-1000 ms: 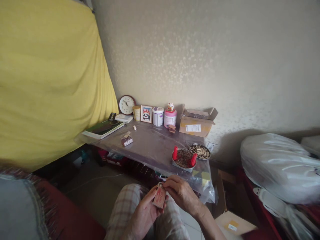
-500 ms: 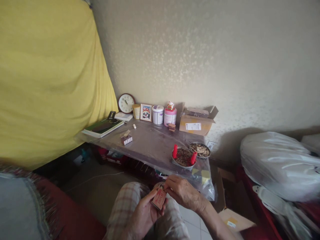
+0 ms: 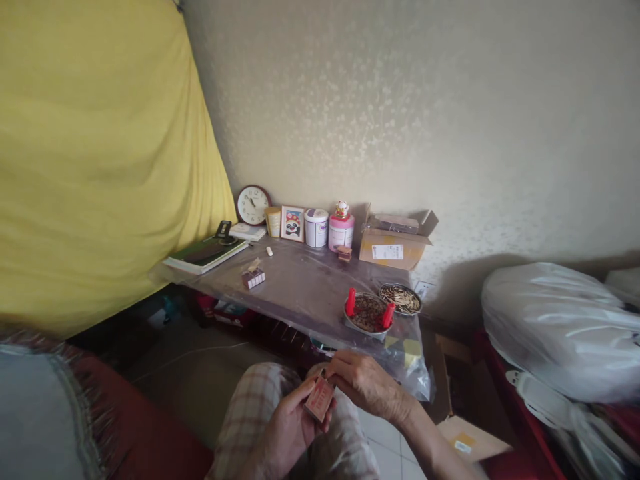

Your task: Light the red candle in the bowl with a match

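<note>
My left hand (image 3: 290, 427) is closed around a small red matchbox (image 3: 320, 399), held over my lap in checked trousers. My right hand (image 3: 367, 383) has its fingers pinched at the box's top end; whatever they pinch is too small to make out. Just beyond my hands, on the plastic-covered table (image 3: 300, 287), stand a round dish with two red handles (image 3: 369, 315) and a smaller dish of pale sticks (image 3: 400, 299).
At the back of the table stand a clock (image 3: 253, 204), a framed picture (image 3: 293, 223), two tubs (image 3: 327, 230) and an open cardboard box (image 3: 393, 243). A book (image 3: 205, 255) and a small box (image 3: 253, 277) lie left. A big white bag (image 3: 555, 327) fills the right; yellow cloth (image 3: 100, 153) hangs left.
My hands have sunk slightly lower with the matchbox and my right fingers have shifted at its top end. Nothing on the table has moved.
</note>
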The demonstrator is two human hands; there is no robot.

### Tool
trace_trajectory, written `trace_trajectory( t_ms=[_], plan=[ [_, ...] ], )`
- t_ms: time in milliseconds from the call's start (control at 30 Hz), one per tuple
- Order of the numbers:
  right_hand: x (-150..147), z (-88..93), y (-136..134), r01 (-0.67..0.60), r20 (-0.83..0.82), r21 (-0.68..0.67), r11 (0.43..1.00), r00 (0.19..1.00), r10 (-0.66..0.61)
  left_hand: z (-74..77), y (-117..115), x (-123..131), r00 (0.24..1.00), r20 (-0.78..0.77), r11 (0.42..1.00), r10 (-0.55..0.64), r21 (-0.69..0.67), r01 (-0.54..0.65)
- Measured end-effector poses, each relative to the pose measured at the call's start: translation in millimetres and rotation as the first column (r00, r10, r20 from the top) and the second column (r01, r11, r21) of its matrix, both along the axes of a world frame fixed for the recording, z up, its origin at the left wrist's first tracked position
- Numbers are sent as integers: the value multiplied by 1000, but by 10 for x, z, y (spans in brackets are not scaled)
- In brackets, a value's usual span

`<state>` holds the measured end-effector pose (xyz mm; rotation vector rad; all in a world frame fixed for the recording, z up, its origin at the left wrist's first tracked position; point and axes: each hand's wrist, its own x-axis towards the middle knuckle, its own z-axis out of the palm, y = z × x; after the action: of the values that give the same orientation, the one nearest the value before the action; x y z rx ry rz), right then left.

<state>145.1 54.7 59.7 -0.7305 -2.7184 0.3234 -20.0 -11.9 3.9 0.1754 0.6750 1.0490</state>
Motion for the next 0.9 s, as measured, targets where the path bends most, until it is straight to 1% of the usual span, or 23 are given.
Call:
trace_trajectory(
  t_ms=[200,367,567,800,900],
  plan=[
    [11,-7,14,-34,-14,-20,999,999,34,-32,-5,-1,1000,-3,1000,-6,6,6],
    [19,-34,24,-17,-12,-37,999,1000,17,-90,-8,0,1000,-3,1000,-4,22,4],
    [25,8,27,-49,2,-56,997,999,49,-96,-6,-20,1000,4,998,-14,58,14],
    [55,64,35,32,-42,-129,991,998,-38,-48,-6,-22,1000,18,998,-12,68,11],
    [78,105,40,31,-92,-144,989,995,-45,-55,-12,-27,1000,16,996,-23,88,21]
  ],
)
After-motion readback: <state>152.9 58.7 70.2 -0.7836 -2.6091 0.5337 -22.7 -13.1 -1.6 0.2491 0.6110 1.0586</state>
